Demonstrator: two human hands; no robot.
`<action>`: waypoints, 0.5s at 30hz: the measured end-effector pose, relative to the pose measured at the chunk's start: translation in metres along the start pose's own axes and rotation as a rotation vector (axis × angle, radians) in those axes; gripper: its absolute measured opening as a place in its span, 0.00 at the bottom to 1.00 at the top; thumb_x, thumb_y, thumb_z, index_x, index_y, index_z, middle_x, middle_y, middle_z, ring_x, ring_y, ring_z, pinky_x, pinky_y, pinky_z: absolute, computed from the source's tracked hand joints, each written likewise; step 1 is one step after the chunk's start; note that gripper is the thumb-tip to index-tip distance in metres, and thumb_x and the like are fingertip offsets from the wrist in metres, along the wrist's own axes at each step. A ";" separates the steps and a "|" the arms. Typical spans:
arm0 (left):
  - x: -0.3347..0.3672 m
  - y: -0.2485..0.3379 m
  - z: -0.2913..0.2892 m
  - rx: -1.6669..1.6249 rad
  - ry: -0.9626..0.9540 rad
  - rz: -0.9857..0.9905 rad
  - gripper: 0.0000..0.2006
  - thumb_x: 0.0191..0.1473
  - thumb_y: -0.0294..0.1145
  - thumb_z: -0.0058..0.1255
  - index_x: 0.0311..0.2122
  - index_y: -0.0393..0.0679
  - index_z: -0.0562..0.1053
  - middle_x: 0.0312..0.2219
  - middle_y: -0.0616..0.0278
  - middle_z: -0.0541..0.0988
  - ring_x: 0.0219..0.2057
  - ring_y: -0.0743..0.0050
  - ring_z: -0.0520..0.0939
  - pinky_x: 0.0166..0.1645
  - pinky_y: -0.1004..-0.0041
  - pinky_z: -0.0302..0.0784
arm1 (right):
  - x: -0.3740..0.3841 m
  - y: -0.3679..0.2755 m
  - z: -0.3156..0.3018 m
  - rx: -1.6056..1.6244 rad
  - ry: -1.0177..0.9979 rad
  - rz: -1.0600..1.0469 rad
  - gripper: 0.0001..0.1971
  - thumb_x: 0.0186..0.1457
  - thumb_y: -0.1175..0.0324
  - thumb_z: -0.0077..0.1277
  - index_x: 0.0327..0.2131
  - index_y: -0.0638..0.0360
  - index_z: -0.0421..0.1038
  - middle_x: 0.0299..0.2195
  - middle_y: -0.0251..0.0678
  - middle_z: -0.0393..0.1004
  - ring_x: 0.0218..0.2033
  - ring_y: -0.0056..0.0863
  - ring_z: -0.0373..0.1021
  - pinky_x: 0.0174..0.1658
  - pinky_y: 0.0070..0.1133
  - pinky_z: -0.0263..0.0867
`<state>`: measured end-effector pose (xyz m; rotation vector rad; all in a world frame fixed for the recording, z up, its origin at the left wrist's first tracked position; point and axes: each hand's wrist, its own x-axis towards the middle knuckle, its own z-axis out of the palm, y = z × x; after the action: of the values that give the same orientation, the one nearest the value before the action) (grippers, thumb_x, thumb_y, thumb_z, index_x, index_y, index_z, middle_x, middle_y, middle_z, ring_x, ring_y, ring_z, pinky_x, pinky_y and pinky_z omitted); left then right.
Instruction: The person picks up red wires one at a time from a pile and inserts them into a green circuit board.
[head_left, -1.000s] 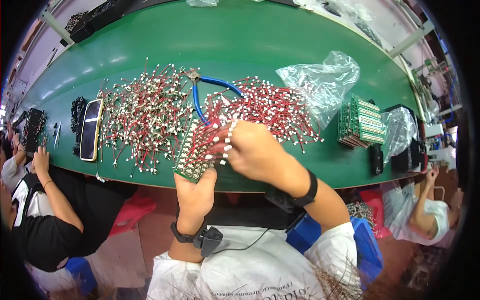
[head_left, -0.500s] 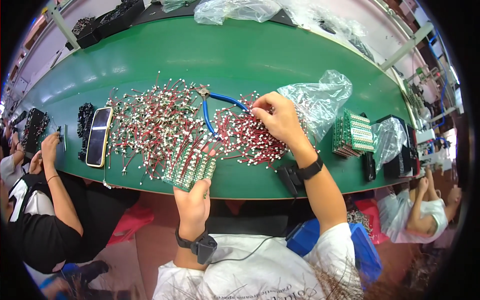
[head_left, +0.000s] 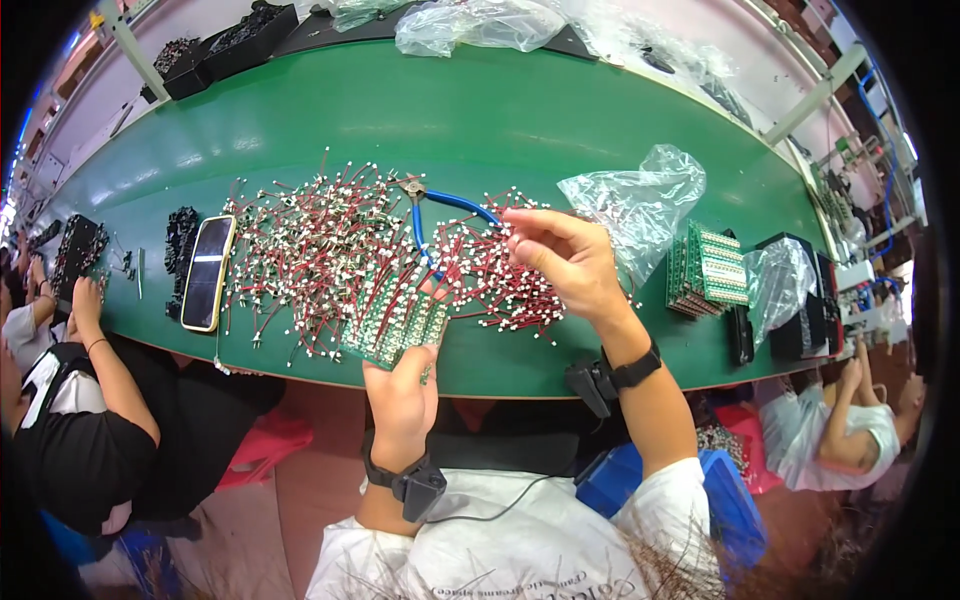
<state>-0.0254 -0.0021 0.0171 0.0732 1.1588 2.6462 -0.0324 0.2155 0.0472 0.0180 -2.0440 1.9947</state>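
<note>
Left hand [head_left: 402, 402]: your fingers [head_left: 414, 364] clamp a green board [head_left: 392, 328], seemingly part-wired
Right hand [head_left: 583, 268]: cannot tell if your fingers grip
Table [head_left: 350, 105]: loose red wires [head_left: 510, 288], stacked boards [head_left: 706, 270] left

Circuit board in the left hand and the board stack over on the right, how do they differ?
The circuit board is held in the left hand, while the board stack rests on the green table. Red wires run over the circuit board; none show on the board stack. The board stack looks layered and thicker than the circuit board. Both are green with rows of pale parts.
</note>
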 end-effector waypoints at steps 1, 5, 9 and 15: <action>-0.001 0.000 0.001 0.004 0.003 0.001 0.33 0.44 0.13 0.38 0.61 0.32 0.57 0.56 0.43 0.69 0.58 0.48 0.72 0.62 0.57 0.68 | -0.005 -0.001 0.003 0.004 -0.002 0.001 0.09 0.56 0.80 0.54 0.41 0.67 0.75 0.34 0.35 0.78 0.36 0.20 0.74 0.41 0.18 0.71; -0.002 -0.002 0.002 0.018 0.046 -0.047 0.31 0.48 0.13 0.38 0.61 0.35 0.59 0.53 0.47 0.72 0.56 0.50 0.74 0.61 0.56 0.70 | -0.021 -0.009 0.010 0.030 -0.088 0.066 0.07 0.55 0.78 0.55 0.38 0.67 0.75 0.32 0.33 0.77 0.33 0.17 0.73 0.39 0.16 0.71; -0.005 -0.002 0.004 -0.015 0.049 -0.089 0.24 0.52 0.11 0.41 0.55 0.37 0.66 0.48 0.54 0.76 0.50 0.64 0.79 0.58 0.61 0.75 | -0.037 -0.017 0.026 -0.332 -0.139 -0.111 0.05 0.52 0.78 0.58 0.34 0.66 0.75 0.29 0.34 0.76 0.28 0.18 0.73 0.31 0.17 0.70; -0.011 -0.007 0.003 0.035 0.041 -0.060 0.26 0.51 0.11 0.41 0.56 0.40 0.65 0.48 0.54 0.76 0.50 0.63 0.78 0.58 0.60 0.74 | -0.039 0.000 0.044 -0.504 -0.141 -0.267 0.07 0.49 0.75 0.61 0.31 0.64 0.74 0.26 0.39 0.76 0.24 0.28 0.75 0.27 0.22 0.69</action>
<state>-0.0126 0.0020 0.0148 -0.0097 1.2009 2.5875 -0.0031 0.1649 0.0388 0.3163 -2.4282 1.3185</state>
